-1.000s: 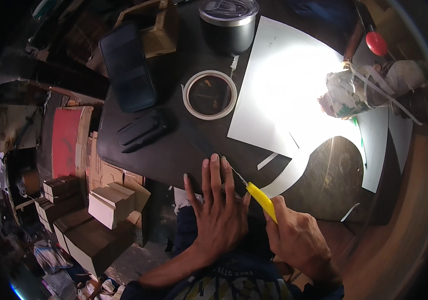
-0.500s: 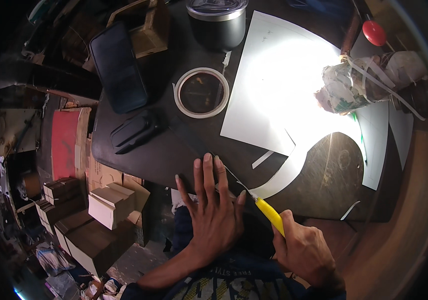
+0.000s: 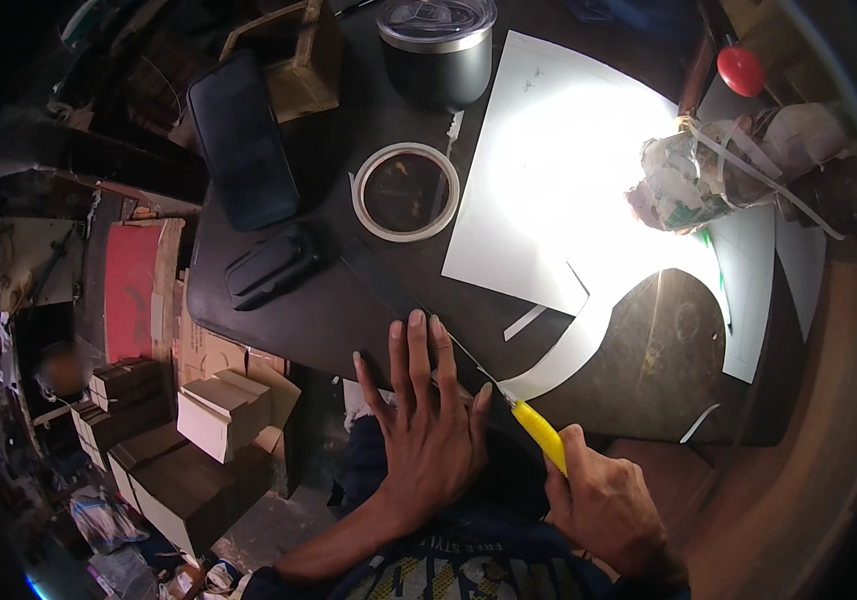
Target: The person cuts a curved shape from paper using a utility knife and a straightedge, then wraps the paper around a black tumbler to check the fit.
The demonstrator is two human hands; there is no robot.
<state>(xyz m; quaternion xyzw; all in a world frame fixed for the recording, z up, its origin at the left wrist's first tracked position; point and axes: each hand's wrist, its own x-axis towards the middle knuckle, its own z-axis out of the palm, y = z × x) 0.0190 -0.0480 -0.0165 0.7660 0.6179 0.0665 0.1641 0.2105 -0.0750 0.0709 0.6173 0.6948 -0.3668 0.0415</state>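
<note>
Because the yellow cutter (image 3: pixel 540 437) lies on a slant from lower right to upper left, its front end aims past the thumb of my left hand (image 3: pixel 418 430), roughly in line with the dark flat strip (image 3: pixel 378 275) that slopes up and leftward on the tabletop (image 3: pixel 298 332). My right hand (image 3: pixel 603 495), the nearer of the two, has its fingers wrapped round the back of the yellow handle, knuckles up, the wrist coming in from the lower right. Metal shows at the cutter's front end, just beside my left thumb (how far the blade runs beyond that, I cannot tell). My left hand grasps nothing: it is spread palm down at the tabletop's near edge, three fingertips side by side over the near part of the dark flat strip, with the little finger and thumb splayed out to either side. Beside the cutter's front end, a curved white strip (image 3: pixel 570 353) bends up and right toward the brightly lit white sheet (image 3: pixel 483 240). Beyond my fingertips sits a pale tape ring (image 3: pixel 358 195), with a black phone (image 3: pixel 243 145) to its left.
</note>
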